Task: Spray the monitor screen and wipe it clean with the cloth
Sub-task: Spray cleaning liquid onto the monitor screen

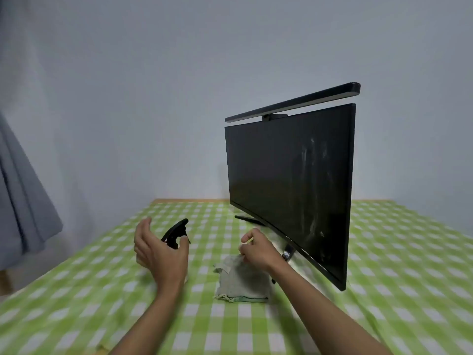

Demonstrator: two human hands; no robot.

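Observation:
The black monitor (pixel 289 185) stands on the table to the right, turned at an angle, with whitish smears on the right part of its screen. A spray bottle's black trigger head (pixel 176 231) shows just beyond my left hand (pixel 158 254). That hand is open and curved around the bottle, whose body is hidden behind the palm. A crumpled grey-green cloth (pixel 243 283) lies in front of the monitor. My right hand (pixel 257 249) rests on the cloth's far edge with its fingers curled into the fabric.
A green-and-white checked tablecloth (pixel 384 290) covers the table. A black light bar (pixel 294 102) sits on top of the monitor. The monitor's stand foot (pixel 249 220) reaches out to the left. A grey curtain (pixel 23 201) hangs at the far left, and a plain wall is behind.

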